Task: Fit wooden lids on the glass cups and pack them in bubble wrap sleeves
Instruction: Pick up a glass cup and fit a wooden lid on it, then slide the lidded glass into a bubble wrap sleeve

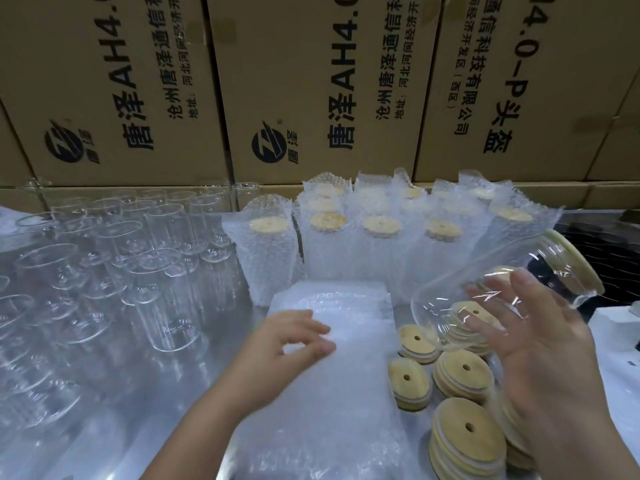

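Cartons (311,81) back the bench (138,393). My right hand (554,358) wraps its fingers round a lidded cup (485,271), tilted over spare lids (464,372). My left hand (277,348) pinches the top sleeve (353,358) between its fingers. Sleeving step, I reckon: next open its mouth and slide the cup in.

1. My left forearm (207,424) comes in bare from the bottom edge, angled up and to the right.
2. My left grip (291,341) lies knuckles-up on the bubble wrap sleeve (339,386). The fingers are curled and the thumb tip is close to the fingertips. Blur hides whether anything is pinched between them.
3. My right grip (547,348) is raised at the right side, wrist low, fingers spread wide.
4. Its fingers show through the tilted glass cup (485,268), with the thumb on the near wall, holding the cup.
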